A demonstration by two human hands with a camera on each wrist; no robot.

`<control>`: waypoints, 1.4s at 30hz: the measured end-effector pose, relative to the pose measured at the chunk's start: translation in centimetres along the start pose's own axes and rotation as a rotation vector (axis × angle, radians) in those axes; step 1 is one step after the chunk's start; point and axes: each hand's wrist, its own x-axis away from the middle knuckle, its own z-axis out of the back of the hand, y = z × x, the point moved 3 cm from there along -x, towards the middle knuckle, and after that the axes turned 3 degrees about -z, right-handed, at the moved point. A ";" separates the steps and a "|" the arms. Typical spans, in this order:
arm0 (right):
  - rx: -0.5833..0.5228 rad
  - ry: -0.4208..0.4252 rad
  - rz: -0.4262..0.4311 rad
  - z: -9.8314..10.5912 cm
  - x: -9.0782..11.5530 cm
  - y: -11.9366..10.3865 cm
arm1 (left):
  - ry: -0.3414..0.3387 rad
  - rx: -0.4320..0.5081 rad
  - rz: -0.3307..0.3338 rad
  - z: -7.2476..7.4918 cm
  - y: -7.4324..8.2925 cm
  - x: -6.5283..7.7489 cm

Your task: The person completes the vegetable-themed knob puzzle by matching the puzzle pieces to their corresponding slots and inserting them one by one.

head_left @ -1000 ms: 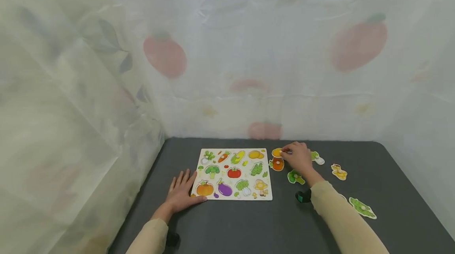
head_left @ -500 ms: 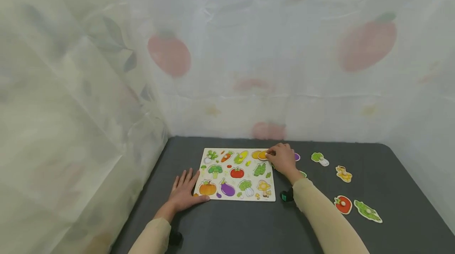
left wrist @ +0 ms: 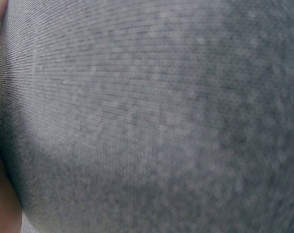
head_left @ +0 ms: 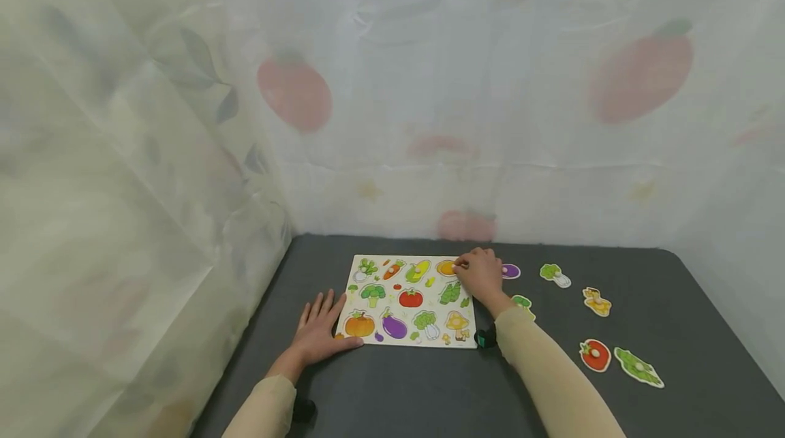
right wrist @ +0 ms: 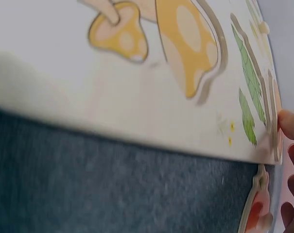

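Observation:
A white wooden vegetable puzzle board (head_left: 440, 303) lies on the dark table. My left hand (head_left: 315, 336) rests spread at its left edge, thumb along the lower left corner; the left wrist view catches only a sliver of that hand (left wrist: 3, 194). At the board's upper right corner, my right hand (head_left: 482, 276) pinches a yellow-orange oval puzzle piece (head_left: 445, 268), which lies over the matching picture. Whether it sits flush in its recess I cannot tell. In the right wrist view, the fingertips (right wrist: 287, 121) touch the far edge of the board (right wrist: 112, 97).
Right of the board lie loose knobbed pieces: eggplant (head_left: 510, 271), broccoli (head_left: 523, 305), bok choy (head_left: 555, 275), mushroom (head_left: 597, 302), tomato (head_left: 595, 355) and pea pod (head_left: 639, 366). An orange-red piece (right wrist: 258, 208) lies beside the board's corner. Printed curtains (head_left: 392, 206) hang behind and left.
My right hand has carried the yellow-orange piece left from beside the board onto its upper right corner. The tomato piece has come into view from behind the right sleeve. My left hand stays put.

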 end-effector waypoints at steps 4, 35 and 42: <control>0.007 -0.010 -0.004 0.0 0.1 -0.4 | -0.006 0.008 0.006 0.0 0.1 0.0; -0.021 -0.020 -0.016 -0.5 0.1 -0.6 | 0.018 0.021 -0.008 0.0 0.3 0.0; -0.016 -0.001 -0.026 -0.8 0.2 -0.5 | 0.012 0.019 0.001 0.1 0.4 0.2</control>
